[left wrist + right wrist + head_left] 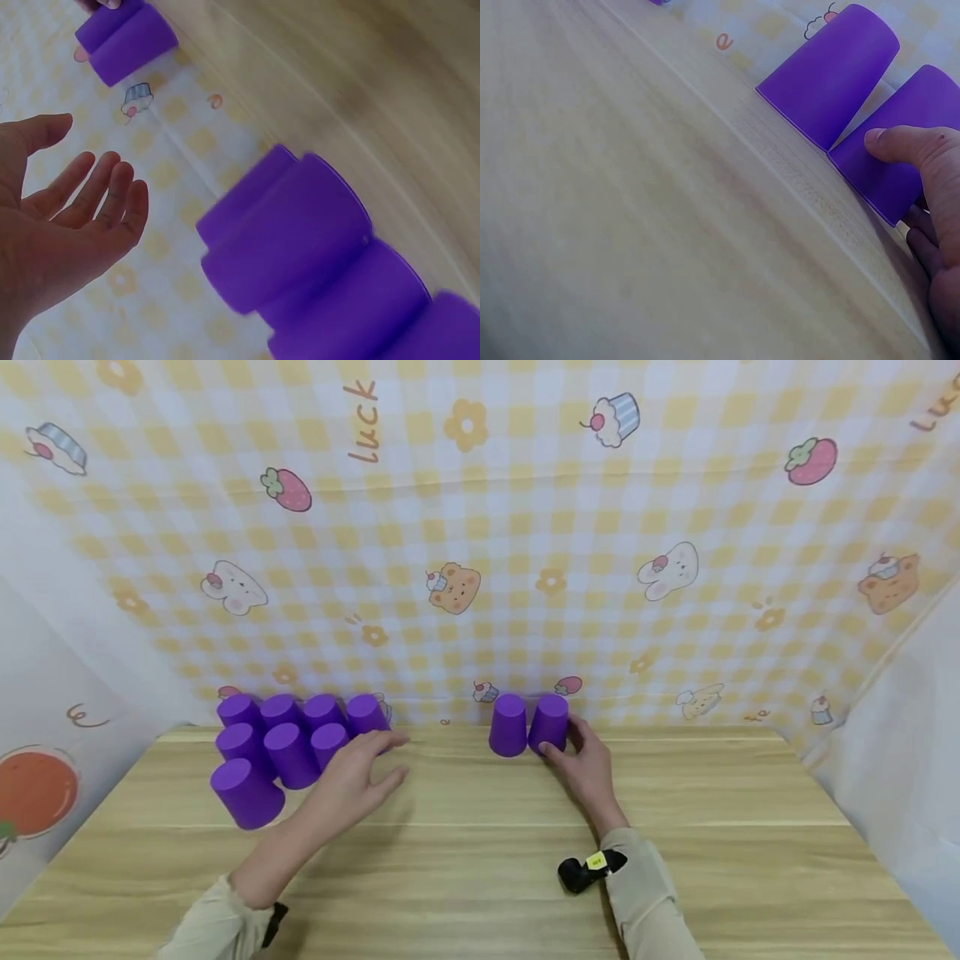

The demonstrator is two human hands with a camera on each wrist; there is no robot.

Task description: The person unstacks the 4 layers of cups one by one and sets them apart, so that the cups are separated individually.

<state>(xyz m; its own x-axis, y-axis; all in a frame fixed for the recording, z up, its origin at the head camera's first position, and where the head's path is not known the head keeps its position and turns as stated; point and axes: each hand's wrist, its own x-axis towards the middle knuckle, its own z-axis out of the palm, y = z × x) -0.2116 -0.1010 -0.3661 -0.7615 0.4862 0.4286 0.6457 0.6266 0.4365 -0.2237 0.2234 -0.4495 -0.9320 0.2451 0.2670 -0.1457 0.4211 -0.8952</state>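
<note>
Two purple cups (508, 727) stand upside down side by side near the back of the table. My right hand (588, 768) grips the right-hand cup (551, 720) low on its side; in the right wrist view the thumb lies on the near face of that cup (885, 176), and its rim is on or very near the table. Over by a group of several upside-down purple cups (291, 756) on the left, my left hand (352, 785) hovers with fingers apart, holding nothing. The left wrist view shows that hand (82, 202) relaxed beside those cups (292, 232).
A wooden table (465, 877) spans the front. Behind it hangs a yellow checked cloth (465, 510) with printed cartoon figures, close to the back cups. One cup (247, 793) stands foremost in the left group. A black strap (592, 870) is on the right wrist.
</note>
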